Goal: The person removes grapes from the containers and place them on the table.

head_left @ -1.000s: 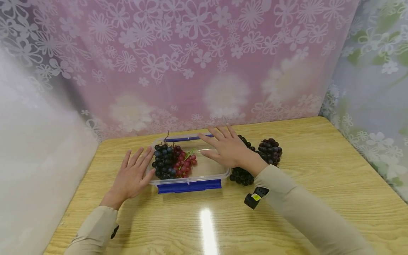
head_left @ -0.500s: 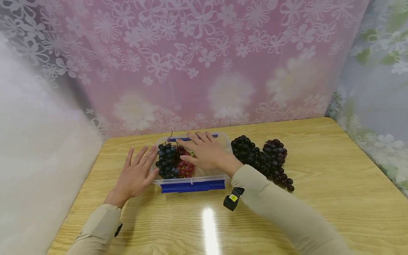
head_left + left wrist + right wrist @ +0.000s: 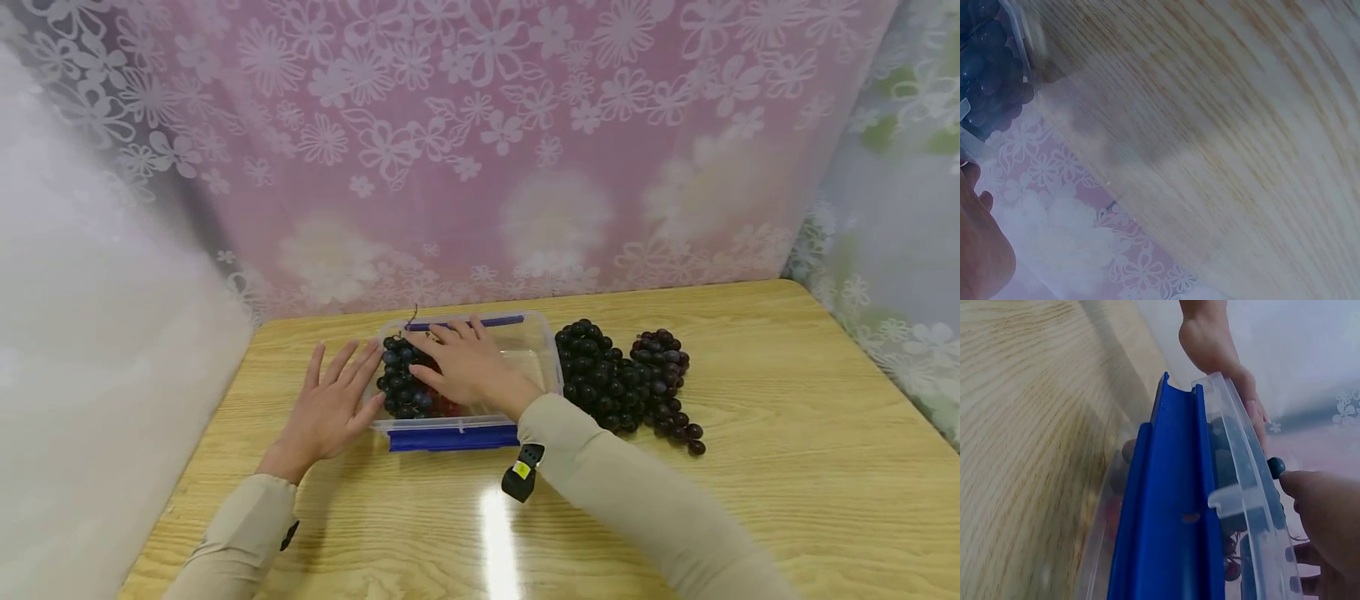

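Observation:
A clear plastic food container [image 3: 553,354] with blue side clips [image 3: 1175,506] stands on the table. Inside, at its left end, lies a bunch of dark blue grapes [image 3: 399,385]; beside it, red grapes [image 3: 447,408] show only in part below my right hand. That right hand [image 3: 468,367] spreads its fingers over the grapes, palm down, and the right wrist view shows a fingertip at a dark grape [image 3: 1276,467]. My left hand [image 3: 330,408] lies with straight fingers along the container's left end, fingertips right at the rim.
Right of the container, bunches of black grapes [image 3: 600,375] and dark purple grapes [image 3: 660,358] lie on the wooden table [image 3: 780,467]. Close behind the table's back edge hangs a pink flowered curtain [image 3: 555,167]. A dark wrist device [image 3: 521,473] hangs under my right sleeve.
My right hand has moved left from the container's right side to over the grapes inside, covering most of the red ones. The left hand stays at the left end. The view has shifted slightly.

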Motion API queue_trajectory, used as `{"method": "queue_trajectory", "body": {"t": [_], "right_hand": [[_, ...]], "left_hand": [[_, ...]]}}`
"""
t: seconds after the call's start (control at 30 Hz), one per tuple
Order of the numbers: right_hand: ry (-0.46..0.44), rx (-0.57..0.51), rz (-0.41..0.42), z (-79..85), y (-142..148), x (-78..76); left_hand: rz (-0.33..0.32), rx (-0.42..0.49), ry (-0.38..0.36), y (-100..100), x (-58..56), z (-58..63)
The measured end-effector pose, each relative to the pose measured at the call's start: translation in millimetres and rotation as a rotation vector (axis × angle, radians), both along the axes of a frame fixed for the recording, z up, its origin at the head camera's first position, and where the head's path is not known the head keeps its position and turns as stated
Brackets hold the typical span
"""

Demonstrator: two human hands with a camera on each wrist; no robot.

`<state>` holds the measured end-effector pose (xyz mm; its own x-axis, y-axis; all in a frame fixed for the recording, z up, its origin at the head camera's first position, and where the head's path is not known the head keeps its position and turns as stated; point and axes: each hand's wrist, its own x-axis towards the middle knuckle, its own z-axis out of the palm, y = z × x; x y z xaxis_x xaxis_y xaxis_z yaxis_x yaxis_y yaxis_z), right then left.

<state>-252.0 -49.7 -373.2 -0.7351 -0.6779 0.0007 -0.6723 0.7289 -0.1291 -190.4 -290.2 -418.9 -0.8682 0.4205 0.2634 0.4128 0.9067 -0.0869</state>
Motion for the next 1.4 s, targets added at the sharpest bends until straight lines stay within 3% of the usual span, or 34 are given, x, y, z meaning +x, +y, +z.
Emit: {"method": "queue_trajectory", "body": {"t": [0.37, 0.73, 0.87, 1.07, 1.4], "right_hand": [[0.024, -0.001, -0.063, 0.5, -20, 8.9], [-0.194, -0.174, -0.192, -4.2, -37, 1.7], [-0.178, -0.183, -0.212, -4.5, -36, -0.5], [-0.075, -0.152, -0.207, -5.3, -38, 5.1], [-0.134, -0.231, -0.218, -7.0, -40, 5.0]], "left_hand": [[-0.005, -0.026, 0.022, 3, -1.7, 2.3], [0.010, -0.027, -0.006, 4, 0.7, 0.0], [0.006, -0.027, -0.004, 5, -0.2, -0.8], [0.002, -0.023, 0.001, 5, 1.5, -1.7], [0.002, -0.030, 0.015, 3, 1.9, -0.6]]}}
